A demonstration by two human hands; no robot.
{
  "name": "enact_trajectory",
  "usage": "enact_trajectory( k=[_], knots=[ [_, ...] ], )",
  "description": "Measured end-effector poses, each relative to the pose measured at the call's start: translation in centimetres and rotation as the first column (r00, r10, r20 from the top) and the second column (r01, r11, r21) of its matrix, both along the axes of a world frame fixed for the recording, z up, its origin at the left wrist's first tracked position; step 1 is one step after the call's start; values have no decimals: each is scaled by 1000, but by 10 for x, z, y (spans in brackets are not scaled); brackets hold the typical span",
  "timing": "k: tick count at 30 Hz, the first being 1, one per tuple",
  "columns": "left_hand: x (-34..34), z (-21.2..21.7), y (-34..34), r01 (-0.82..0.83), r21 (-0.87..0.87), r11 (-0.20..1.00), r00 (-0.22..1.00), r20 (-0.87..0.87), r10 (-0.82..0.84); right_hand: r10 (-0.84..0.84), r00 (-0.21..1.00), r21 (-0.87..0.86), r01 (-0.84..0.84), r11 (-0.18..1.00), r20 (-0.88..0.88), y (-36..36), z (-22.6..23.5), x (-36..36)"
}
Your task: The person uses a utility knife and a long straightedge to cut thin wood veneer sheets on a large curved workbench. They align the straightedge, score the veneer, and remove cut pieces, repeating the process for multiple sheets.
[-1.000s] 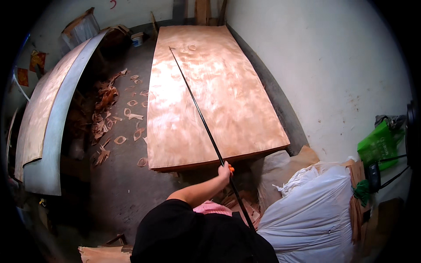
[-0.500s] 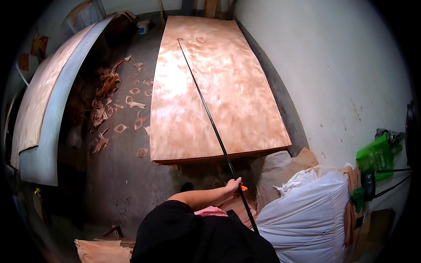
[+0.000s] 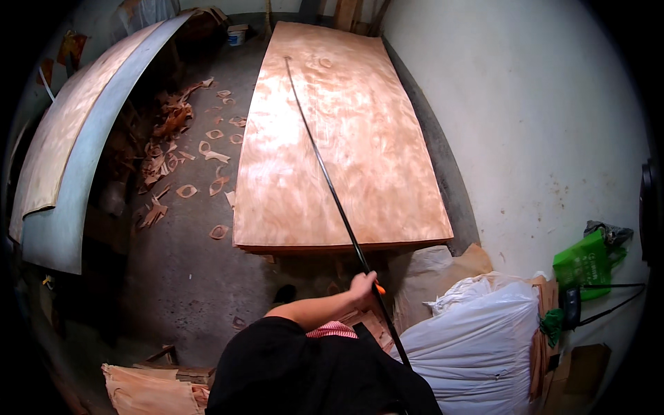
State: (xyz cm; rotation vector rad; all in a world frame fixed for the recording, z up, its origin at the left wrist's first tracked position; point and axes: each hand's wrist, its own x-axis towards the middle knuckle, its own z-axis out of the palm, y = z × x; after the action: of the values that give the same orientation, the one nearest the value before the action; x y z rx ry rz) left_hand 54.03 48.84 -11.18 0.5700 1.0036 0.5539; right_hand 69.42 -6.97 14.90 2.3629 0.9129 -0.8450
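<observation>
My left hand (image 3: 362, 287) is closed around a long, thin black rod (image 3: 332, 189) with fingers wrapped about it. A small orange piece (image 3: 380, 288) shows beside that hand; I cannot make out what it belongs to. The rod slants up and away to the left, bowing slightly, and its far tip meets the sheet near a knot mark. Beneath it lies a broad stack of reddish wood veneer sheets (image 3: 346, 152). The rod's near end passes down beside my black-clothed body. My right hand is out of sight.
Curved panels (image 3: 90, 117) stand at the left. Veneer scraps (image 3: 166, 162) litter the floor (image 3: 187, 277) between. A white-wrapped bundle (image 3: 477, 346) sits at the near right, beside a green bag (image 3: 581, 263) against the white wall (image 3: 539, 124). More veneer (image 3: 152, 391) lies at the near left.
The rod bows a little more than before. In the picture, my left hand sits slightly higher and farther left, and the whole view has shifted a little.
</observation>
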Motion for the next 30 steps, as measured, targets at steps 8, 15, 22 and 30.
enact_trajectory(
  k=[8,15,22,30],
  knots=[
    [-76,44,47,-398,-7,917,917,-30,398,92,959,175,-143,974,270,40,-54,42],
    [-107,91,-15,-194,-84,977,955,210,208,23,969,-40,-13,999,248,27,-48,99],
    [-137,87,-27,175,-62,983,971,176,-162,129,970,118,-155,981,206,74,-109,117],
    [-126,80,-64,573,-293,766,797,420,-435,216,966,341,-252,906,139,220,-132,21]
  ],
)
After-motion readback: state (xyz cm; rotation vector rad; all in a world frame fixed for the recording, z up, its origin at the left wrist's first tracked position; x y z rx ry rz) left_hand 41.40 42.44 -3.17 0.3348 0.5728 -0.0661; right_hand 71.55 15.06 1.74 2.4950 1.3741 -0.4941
